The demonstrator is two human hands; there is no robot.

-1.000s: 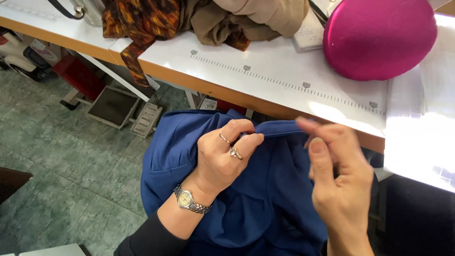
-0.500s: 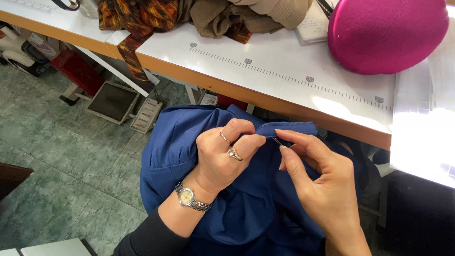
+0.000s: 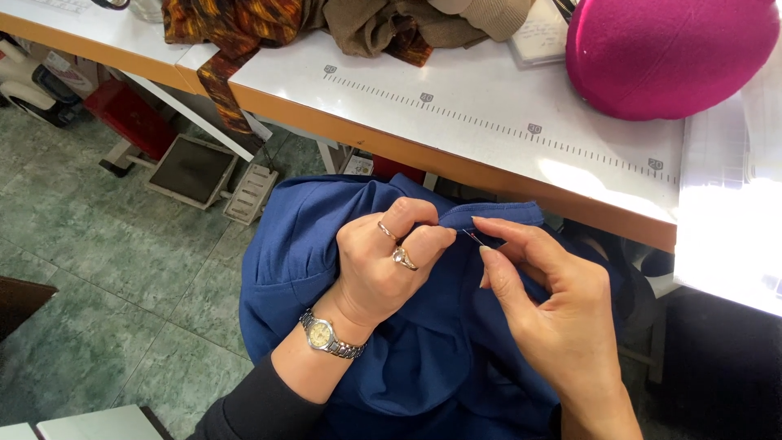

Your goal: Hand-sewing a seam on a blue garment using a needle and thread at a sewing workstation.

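The blue garment (image 3: 391, 358) lies bunched in the person's lap, below the front edge of the white table (image 3: 489, 98). The left hand (image 3: 383, 269) is clenched on a fold of the garment near its upper edge, fingers curled, two rings and a wristwatch (image 3: 328, 336) visible. The right hand (image 3: 554, 318) pinches a thin needle (image 3: 474, 239) between thumb and forefinger, just right of the left hand's knuckles; the needle tip meets the garment's hem. On the table, above the garment, rest a magenta hat (image 3: 668, 49) and a heap of brown and patterned fabric (image 3: 342, 24). A foot pedal (image 3: 191, 167) sits on the floor left of the garment.
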